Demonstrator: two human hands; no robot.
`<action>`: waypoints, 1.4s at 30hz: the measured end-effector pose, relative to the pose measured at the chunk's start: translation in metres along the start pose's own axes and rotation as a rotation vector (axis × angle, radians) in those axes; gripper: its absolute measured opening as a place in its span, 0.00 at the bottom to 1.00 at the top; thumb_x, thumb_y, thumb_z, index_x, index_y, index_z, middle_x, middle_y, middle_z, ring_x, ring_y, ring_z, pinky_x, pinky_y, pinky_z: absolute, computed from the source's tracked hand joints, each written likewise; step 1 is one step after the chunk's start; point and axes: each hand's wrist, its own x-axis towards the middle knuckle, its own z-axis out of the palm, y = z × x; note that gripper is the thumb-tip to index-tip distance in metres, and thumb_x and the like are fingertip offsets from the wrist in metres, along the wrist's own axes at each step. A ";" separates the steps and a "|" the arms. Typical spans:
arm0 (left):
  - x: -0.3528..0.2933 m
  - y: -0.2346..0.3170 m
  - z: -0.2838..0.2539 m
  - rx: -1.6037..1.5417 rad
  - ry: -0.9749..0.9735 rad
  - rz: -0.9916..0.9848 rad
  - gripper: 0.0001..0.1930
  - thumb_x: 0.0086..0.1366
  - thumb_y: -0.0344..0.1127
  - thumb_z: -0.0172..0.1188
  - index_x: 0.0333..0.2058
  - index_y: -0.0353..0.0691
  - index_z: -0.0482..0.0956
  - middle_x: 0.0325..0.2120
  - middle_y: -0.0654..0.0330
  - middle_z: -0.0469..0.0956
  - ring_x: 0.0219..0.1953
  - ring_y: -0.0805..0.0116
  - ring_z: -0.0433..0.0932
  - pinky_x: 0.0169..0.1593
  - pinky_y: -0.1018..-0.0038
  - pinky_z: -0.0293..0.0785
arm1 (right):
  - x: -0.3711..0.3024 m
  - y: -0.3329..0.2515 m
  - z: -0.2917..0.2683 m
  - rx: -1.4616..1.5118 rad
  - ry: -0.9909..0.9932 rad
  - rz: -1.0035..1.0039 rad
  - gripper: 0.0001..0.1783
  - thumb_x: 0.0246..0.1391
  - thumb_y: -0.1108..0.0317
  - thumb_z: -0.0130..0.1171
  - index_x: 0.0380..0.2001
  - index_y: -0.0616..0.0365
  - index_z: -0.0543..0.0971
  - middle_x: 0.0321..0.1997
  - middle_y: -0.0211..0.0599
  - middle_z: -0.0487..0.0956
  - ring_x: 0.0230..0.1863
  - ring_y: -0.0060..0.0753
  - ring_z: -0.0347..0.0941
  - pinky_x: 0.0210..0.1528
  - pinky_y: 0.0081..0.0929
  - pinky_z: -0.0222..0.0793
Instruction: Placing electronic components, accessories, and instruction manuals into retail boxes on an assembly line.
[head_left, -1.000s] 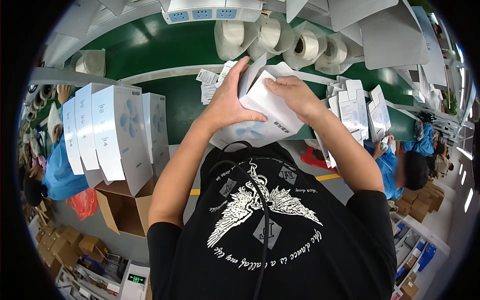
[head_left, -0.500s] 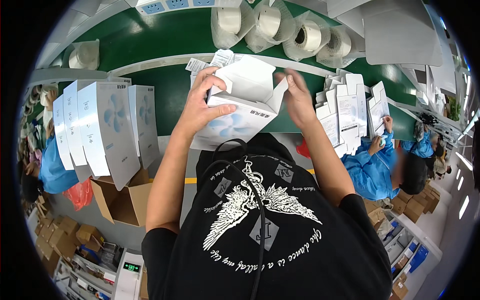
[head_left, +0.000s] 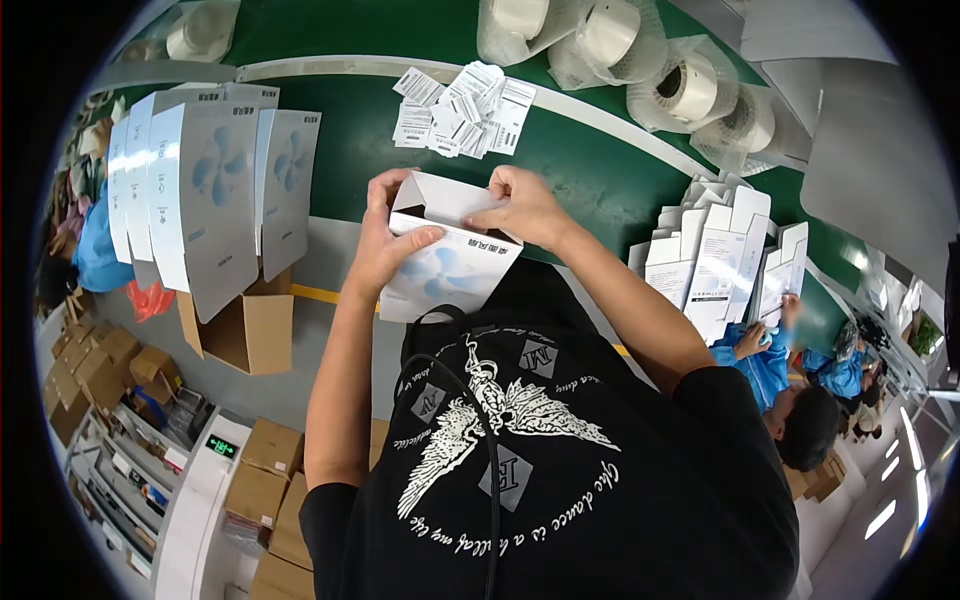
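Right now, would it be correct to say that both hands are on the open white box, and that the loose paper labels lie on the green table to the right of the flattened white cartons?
Not quite: the head view shows the loose paper labels to the left of the flattened white cartons, on the green table. Both the left hand and right hand are indeed on the open white box.

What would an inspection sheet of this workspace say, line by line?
Surface: green tabletop, partly covered.
Job's things: white box, open at the top.
Clutter: overlapping paper slips; white rolls in clear plastic; flattened cartons at right.
Hands: left hand grips the box's left side; right hand is at its opening, grip unclear.
Cables: black cable over the person's black shirt.
Surroundings: brown cardboard boxes, lower left; co-worker in blue, right.
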 end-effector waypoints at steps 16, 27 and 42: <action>-0.056 -0.032 -0.026 -0.036 0.293 -0.076 0.62 0.49 0.46 0.86 0.74 0.34 0.53 0.67 0.43 0.67 0.68 0.51 0.70 0.72 0.58 0.66 | 0.103 0.018 0.010 0.284 0.234 -0.003 0.21 0.47 0.59 0.83 0.32 0.58 0.80 0.29 0.31 0.84 0.31 0.20 0.78 0.34 0.26 0.74; -0.012 -0.048 -0.067 -0.105 0.437 0.072 0.54 0.62 0.56 0.75 0.76 0.36 0.54 0.67 0.44 0.68 0.68 0.51 0.71 0.70 0.57 0.68 | 0.120 0.021 0.003 -0.034 0.701 -0.012 0.14 0.52 0.57 0.75 0.35 0.57 0.90 0.32 0.41 0.88 0.30 0.32 0.84 0.40 0.30 0.79; -0.014 -0.098 0.093 -1.070 -0.258 -0.906 0.36 0.79 0.66 0.42 0.70 0.45 0.68 0.65 0.53 0.75 0.64 0.48 0.77 0.62 0.47 0.78 | -0.131 -0.022 0.014 0.196 0.967 -0.164 0.07 0.64 0.73 0.69 0.42 0.64 0.83 0.34 0.34 0.83 0.30 0.22 0.76 0.37 0.22 0.76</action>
